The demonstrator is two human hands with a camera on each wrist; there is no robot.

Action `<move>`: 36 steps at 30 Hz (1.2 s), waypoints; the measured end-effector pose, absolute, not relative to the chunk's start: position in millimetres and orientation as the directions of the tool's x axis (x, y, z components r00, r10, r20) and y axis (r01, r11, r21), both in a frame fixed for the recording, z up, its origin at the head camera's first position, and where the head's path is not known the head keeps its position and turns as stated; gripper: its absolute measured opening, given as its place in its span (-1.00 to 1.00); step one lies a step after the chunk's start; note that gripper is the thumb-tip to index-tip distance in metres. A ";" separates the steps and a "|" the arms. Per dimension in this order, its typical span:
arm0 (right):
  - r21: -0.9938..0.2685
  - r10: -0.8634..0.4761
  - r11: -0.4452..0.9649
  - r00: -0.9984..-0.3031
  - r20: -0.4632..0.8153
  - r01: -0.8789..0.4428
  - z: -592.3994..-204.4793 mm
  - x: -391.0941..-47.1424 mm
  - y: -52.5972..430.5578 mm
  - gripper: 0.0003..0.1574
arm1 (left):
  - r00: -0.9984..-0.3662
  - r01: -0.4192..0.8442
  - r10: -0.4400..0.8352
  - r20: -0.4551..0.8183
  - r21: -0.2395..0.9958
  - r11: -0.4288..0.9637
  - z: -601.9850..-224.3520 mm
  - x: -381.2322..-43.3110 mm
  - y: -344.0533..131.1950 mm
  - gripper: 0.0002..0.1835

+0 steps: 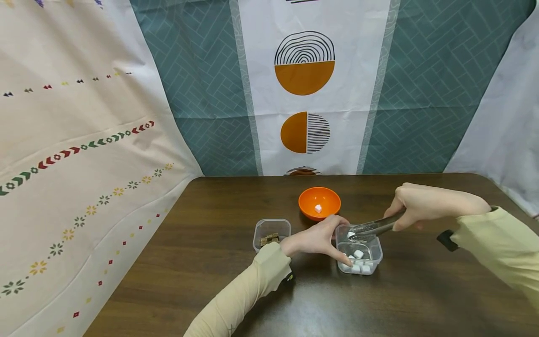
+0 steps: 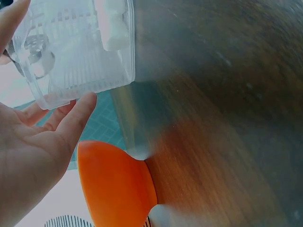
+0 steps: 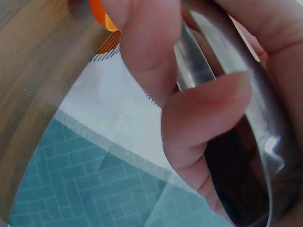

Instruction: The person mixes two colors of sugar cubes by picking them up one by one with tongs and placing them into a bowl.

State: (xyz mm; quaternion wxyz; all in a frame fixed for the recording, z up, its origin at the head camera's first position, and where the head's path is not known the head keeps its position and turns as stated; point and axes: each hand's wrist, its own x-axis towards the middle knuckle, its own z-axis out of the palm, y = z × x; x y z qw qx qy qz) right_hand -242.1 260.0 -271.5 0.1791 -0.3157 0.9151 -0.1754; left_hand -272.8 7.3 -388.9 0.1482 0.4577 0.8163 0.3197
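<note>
My left hand [image 1: 317, 238] grips a clear plastic container [image 1: 380, 255] by its left side, thumb toward the front and fingers toward the back. Several small white cubes [image 1: 358, 254] lie in the near part of that container. Metal tongs [image 1: 381, 225] are held in my right hand [image 1: 418, 206], their tips inside the container. One white cube [image 1: 351, 235] shows at the tong tips; I cannot tell if they pinch it. From the right wrist view, the fingers wrap the shiny tong arms [image 3: 277, 151]. In the left wrist view, the container [image 2: 75, 80] appears tilted or seen sideways.
Behind the left hand stands an orange bowl [image 1: 319, 199] with a white piece [image 1: 318, 208] in it. A second clear container [image 1: 272, 223] with brown pieces [image 1: 269, 239] sits left, partly behind the left wrist. Curtains hang along the far edge of the brown table [image 1: 202, 262].
</note>
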 end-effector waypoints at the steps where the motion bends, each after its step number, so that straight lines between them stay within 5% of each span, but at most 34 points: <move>1: -0.431 -0.640 0.739 -0.739 -0.212 -0.517 -270.6 -241.8 261.1 -0.63 | -0.537 0.654 0.842 0.054 0.657 0.375 -389.0 -272.6 7.5 -0.12; 18: -0.405 -0.567 0.777 -0.815 -0.118 -0.482 -242.5 -245.2 277.0 -0.41 | -0.530 0.664 0.844 0.076 0.657 0.358 -389.2 -272.2 7.2 -0.13; 36: -0.462 -0.582 0.739 -0.810 -0.070 -0.490 -273.0 -290.1 246.5 -0.49 | -0.534 0.610 0.844 0.039 0.709 0.353 -389.8 -272.3 5.6 -0.16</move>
